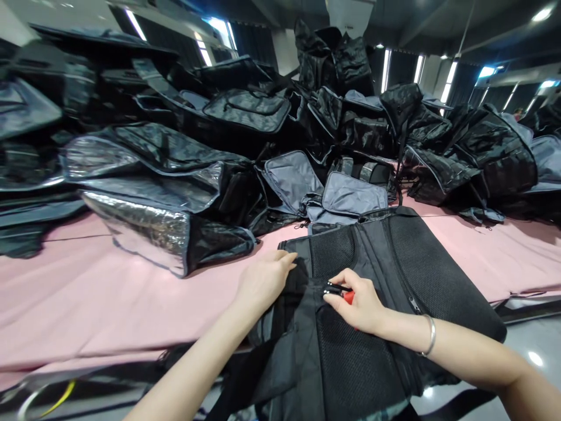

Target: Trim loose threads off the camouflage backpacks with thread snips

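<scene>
A black backpack (350,327) lies in front of me with its padded mesh back panel facing up. My left hand (268,275) is at its left edge, fingers bent together on the black fabric; the exact pinch is partly hidden. Over the middle of the panel, my right hand (357,298) is closed with thumb and fingertips pinched. Between them is a small black piece (336,289), and a red part (349,297) shows inside the fingers. Whether black and red belong to one tool I cannot tell. A zipper pull (414,304) lies to the right of this hand.
A pink cloth (109,304) covers the table. An open bag with shiny silver lining (144,222) lies to the left. Behind, several dark camouflage bags (249,111) are heaped along the table. Dark straps and a yellow strip (61,399) show below the table's front edge.
</scene>
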The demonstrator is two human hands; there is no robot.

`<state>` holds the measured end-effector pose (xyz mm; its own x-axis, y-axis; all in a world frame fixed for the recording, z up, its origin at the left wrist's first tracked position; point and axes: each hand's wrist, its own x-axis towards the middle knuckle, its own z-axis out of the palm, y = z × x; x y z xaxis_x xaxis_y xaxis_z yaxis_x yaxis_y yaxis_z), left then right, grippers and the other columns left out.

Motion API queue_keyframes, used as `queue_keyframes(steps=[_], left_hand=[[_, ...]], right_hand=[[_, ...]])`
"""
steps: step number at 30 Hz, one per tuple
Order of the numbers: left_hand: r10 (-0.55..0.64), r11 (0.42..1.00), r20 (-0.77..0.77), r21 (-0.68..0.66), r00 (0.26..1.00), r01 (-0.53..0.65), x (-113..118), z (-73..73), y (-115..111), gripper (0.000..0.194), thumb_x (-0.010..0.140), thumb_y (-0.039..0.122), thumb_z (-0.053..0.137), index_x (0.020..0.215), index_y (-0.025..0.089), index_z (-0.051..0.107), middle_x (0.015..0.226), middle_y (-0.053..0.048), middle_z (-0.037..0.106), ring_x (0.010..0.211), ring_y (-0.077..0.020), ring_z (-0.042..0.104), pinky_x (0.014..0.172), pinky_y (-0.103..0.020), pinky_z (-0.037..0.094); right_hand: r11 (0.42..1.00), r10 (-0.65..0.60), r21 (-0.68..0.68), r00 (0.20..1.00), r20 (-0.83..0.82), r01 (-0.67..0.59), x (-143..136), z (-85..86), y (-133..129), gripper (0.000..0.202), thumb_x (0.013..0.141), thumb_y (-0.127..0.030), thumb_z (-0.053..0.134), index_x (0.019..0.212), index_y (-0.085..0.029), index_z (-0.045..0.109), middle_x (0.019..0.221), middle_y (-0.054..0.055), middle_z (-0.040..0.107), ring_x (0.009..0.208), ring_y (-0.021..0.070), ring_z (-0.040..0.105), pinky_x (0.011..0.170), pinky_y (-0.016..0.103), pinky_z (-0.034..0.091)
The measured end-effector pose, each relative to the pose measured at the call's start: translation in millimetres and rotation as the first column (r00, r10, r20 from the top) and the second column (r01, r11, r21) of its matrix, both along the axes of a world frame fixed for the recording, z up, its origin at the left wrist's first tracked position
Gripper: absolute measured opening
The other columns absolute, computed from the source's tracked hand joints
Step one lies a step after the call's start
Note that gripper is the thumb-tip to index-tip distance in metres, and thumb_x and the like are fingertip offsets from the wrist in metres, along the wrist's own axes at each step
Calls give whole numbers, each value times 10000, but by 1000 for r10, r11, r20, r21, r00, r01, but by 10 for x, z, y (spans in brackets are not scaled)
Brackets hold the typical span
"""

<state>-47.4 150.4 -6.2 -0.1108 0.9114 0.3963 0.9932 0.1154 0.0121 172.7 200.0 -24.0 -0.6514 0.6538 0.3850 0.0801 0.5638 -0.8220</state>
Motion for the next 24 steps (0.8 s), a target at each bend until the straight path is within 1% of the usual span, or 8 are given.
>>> queue_keyframes(steps=[3,6,9,11,14,16,20,24], left_hand=[[-61,997,-67,-58,996,57,36,45,123,222,769,124,439,716,171,650,742,-92,649,754,-250,613,640,-327,472],[-98,995,-81,-39,992,95,40,33,168,227,745,89,423,614,171,590,678,-96,608,717,-249,593,608,-326,456],[-101,994,-51,44,994,103,-45,-51,157,214,801,167,413,677,181,587,724,-81,618,721,-219,593,667,-322,471],[-82,989,-16,120,996,84,-116,-129,138,225,838,222,387,749,186,590,768,-71,631,739,-199,600,694,-305,478],[-64,976,27,211,998,57,-182,-235,118,239,861,268,364,788,185,576,785,-70,633,759,-191,606,691,-291,484],[-64,968,40,246,997,52,-193,-276,116,239,860,279,363,786,184,569,784,-74,632,759,-195,605,691,-299,487],[-82,960,45,271,996,67,-185,-293,112,233,855,281,363,771,194,563,777,-64,631,766,-193,603,705,-306,490],[-94,957,47,279,994,77,-181,-292,95,225,857,289,362,774,205,553,777,-56,626,768,-191,606,713,-302,493]], right_hand=[[999,-17,-33,1000,-3,17,-33,-15,23,155,787,-325,589,880,-212,538,787,-12,646,692,135,619,647,238,445],[997,-56,-46,998,-3,56,-47,-20,51,162,791,-344,583,869,-211,535,773,-14,641,674,135,611,638,237,442],[995,-97,-7,994,44,97,-73,38,113,161,804,-354,571,875,-215,535,765,-16,637,690,139,608,652,239,435],[992,-114,76,984,137,105,-139,125,182,163,808,-355,573,900,-224,541,746,-21,632,686,146,606,652,245,423],[972,-152,220,938,311,85,-337,280,318,189,806,-365,586,946,-245,544,691,-28,616,687,168,607,634,256,401],[962,-163,269,906,392,57,-502,343,415,191,809,-370,586,955,-254,546,706,-24,621,731,182,613,646,263,397],[967,-129,253,880,457,10,-737,297,541,153,802,-392,593,886,-267,572,755,-26,636,778,185,617,658,262,397],[971,-117,238,881,458,6,-780,180,557,193,792,-438,600,900,-280,578,763,-31,640,786,185,618,673,265,405]])
